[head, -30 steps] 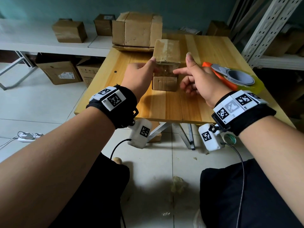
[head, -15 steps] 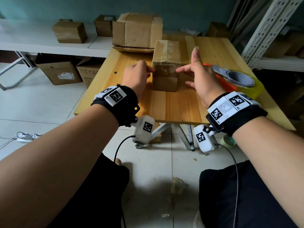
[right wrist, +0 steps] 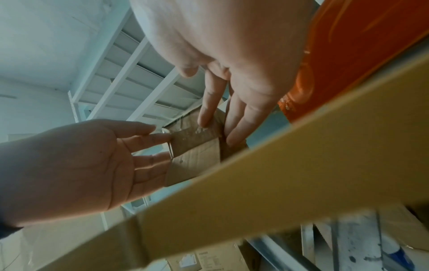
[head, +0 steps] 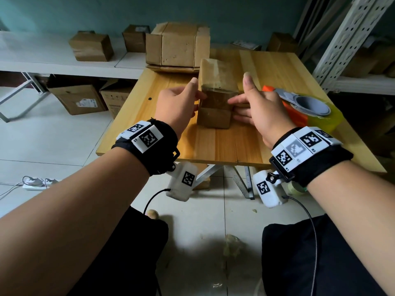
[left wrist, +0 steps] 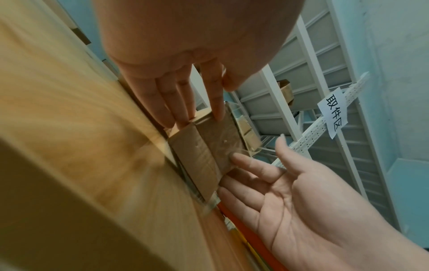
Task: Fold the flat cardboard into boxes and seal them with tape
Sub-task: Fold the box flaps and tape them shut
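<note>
A small cardboard box [head: 215, 97] stands on the wooden table [head: 230, 144], with clear tape over its top and front. My left hand [head: 181, 103] is at its left side, and its straight fingers [left wrist: 176, 108] touch the box's [left wrist: 209, 152] left edge. My right hand [head: 258, 105] is at the right side, with its index finger [left wrist: 246, 161] on the taped front and its other fingers [right wrist: 239, 119] along the right side of the box [right wrist: 197, 146]. Neither hand grips the box. An orange tape dispenser [head: 307, 105] lies just right of my right hand.
A larger cardboard piece [head: 178, 48] stands on flat cardboard at the table's back. Finished boxes [head: 90, 47] sit on the white shelf to the left, with cartons [head: 79, 99] below. A metal rack [head: 350, 39] stands on the right. A power strip [head: 36, 184] lies on the floor.
My right hand went from a pointing index finger with curled fingers to straight fingers. Both hands drew slightly off the box, then closed in on its sides again.
</note>
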`<act>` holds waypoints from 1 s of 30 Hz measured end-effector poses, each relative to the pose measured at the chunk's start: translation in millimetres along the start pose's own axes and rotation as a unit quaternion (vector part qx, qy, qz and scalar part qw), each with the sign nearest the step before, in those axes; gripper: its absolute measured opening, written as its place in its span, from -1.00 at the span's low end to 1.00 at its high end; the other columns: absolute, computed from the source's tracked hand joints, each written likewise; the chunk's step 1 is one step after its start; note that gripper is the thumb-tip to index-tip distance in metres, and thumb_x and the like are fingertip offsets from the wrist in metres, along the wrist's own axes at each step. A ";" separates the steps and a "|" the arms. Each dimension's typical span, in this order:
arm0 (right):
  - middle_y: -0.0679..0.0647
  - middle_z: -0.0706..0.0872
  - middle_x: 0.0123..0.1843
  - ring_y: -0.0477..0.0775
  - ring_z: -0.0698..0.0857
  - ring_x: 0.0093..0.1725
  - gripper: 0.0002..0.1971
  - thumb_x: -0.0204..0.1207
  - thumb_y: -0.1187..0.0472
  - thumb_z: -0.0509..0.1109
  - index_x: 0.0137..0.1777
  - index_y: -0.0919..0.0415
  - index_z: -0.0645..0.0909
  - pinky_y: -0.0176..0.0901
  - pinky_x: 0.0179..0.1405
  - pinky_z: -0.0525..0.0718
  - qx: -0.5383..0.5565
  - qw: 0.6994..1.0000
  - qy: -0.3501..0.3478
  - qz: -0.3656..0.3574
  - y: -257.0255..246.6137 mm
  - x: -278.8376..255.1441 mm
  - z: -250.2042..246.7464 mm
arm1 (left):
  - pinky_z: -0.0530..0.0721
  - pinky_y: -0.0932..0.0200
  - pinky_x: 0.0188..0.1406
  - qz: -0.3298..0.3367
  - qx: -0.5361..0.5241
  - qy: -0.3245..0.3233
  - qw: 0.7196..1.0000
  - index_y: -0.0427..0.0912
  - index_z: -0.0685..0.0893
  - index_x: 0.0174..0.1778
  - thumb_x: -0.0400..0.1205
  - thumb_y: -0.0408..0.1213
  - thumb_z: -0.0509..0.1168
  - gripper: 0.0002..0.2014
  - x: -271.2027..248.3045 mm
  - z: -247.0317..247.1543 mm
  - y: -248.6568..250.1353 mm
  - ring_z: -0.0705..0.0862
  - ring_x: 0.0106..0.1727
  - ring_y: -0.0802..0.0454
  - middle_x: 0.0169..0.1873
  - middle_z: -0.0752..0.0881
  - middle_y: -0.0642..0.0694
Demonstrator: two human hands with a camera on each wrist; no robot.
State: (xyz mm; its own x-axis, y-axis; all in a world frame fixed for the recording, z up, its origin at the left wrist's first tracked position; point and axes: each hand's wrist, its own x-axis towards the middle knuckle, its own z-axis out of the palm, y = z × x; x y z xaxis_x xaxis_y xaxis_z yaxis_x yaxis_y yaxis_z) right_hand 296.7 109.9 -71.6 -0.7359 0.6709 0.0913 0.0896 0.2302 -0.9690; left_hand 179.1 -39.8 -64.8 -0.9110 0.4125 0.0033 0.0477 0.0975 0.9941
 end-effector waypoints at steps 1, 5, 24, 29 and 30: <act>-0.03 0.87 0.11 0.04 0.84 0.20 -0.34 0.69 -0.45 0.19 -0.10 0.08 0.90 0.07 0.21 0.86 0.000 1.000 0.007 0.003 1.5 -0.8 0.2 | 0.85 -0.03 0.07 0.003 0.001 -0.001 1.000 -0.08 0.89 -0.23 0.77 0.15 0.31 -0.55 -2.8 -0.5 0.0 0.84 0.04 -0.13 -0.04 0.88 -0.10; -0.02 0.89 0.08 0.03 0.86 0.15 -0.38 0.70 -0.41 0.23 -0.12 0.06 0.90 0.07 0.19 0.86 0.000 1.000 0.018 -0.001 0.8 -4.6 -0.7 | 0.87 0.00 0.00 -0.010 0.001 -0.013 1.000 -0.05 0.89 -0.21 0.72 0.19 0.38 -0.58 -10.9 -2.4 3.8 0.85 0.06 -0.07 -0.13 0.87 0.04; 0.28 0.89 0.07 0.29 0.87 0.09 -0.78 0.60 -0.01 0.59 -0.12 0.13 0.89 0.15 0.11 0.90 0.011 1.000 0.004 0.005 -6.2 -6.1 -6.4 | 0.87 -0.01 -0.10 -0.120 -0.038 -0.082 0.989 -0.11 0.88 0.07 0.63 -0.02 0.53 -0.75 -7.8 -8.6 12.9 0.90 0.01 -0.12 0.13 0.85 -0.08; 0.51 0.77 0.21 0.17 0.80 -0.09 -0.78 0.58 0.02 0.63 -0.11 0.19 0.89 0.18 0.12 0.89 0.019 1.000 -0.011 0.011 -8.1 -6.5 -8.0 | 0.89 -0.03 -0.03 -0.120 -0.035 -0.097 0.987 -0.14 0.86 0.14 0.62 -0.06 0.56 -0.72 -4.1 -10.8 10.7 0.91 -0.01 -0.11 0.16 0.84 -0.11; 0.53 0.76 0.21 0.18 0.80 -0.08 -0.78 0.57 0.03 0.63 -0.12 0.20 0.89 0.18 0.13 0.89 0.021 1.000 -0.014 0.013 -7.8 -6.0 -8.4 | 0.89 -0.03 -0.02 -0.119 -0.036 -0.098 0.987 -0.15 0.85 0.16 0.61 -0.08 0.56 -0.71 -3.5 -11.7 10.2 0.91 -0.02 -0.11 0.16 0.84 -0.11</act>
State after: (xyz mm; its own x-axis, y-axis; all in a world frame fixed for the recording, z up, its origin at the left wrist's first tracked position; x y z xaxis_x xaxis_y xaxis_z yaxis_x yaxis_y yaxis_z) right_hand 306.1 110.0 -62.7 -0.7518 0.6567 0.0595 0.0820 0.1826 -0.9798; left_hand 178.0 -50.8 -53.4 -0.7950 0.5543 -0.2463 -0.1950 0.1510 0.9691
